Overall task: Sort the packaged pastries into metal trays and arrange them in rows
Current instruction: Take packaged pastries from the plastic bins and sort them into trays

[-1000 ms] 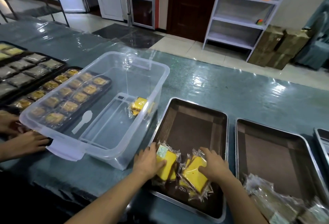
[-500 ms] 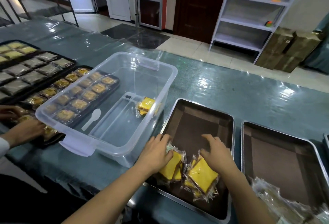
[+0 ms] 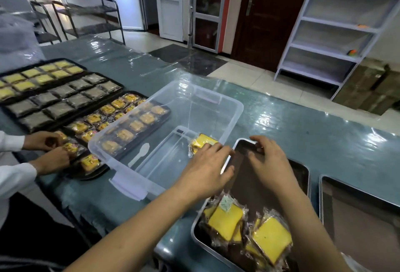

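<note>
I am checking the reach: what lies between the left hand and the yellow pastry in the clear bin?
Nothing: in the head view the left hand fingertips already reach the yellow pastry.

A food-packing or bakery workroom is suggested: a long plastic-covered table (image 3: 281, 120) is lined with trays (image 3: 303, 170) of wrapped pastries (image 3: 225, 221), wheeled racks (image 3: 91, 18) and bare shelving (image 3: 337, 22) are seen behind, on a tiled floor.
</note>
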Demonstrator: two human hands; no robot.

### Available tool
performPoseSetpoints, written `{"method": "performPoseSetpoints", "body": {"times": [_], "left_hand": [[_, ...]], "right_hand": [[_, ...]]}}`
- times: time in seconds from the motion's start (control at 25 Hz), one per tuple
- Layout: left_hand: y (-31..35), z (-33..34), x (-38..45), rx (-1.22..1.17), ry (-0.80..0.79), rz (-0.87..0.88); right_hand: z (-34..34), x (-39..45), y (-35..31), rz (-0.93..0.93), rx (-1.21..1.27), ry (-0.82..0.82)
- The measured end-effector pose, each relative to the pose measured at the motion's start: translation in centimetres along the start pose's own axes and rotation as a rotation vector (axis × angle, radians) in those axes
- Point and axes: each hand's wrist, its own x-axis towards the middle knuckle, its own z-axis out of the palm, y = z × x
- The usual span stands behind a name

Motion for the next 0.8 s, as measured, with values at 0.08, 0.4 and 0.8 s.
{"method": "performPoseSetpoints", "body": {"times": [0.08,0.4,0.8], "left_hand": [[-1.5,-0.9,-0.1,-0.005,0.017,-0.029],[-9.3,-4.9,-0.4,-0.007,0.013,-0.148],[-17.9,-7.8,1.1,-0.024,0.013,-0.201]], "right_hand": [[0.3,0.9,-1.7,-0.029,0.028,0.011],[3.7,4.3,-6.8,-0.075,0.045,-0.048],[9.2,8.8,-10.5,-0.067,-0.067,-0.103]]}}
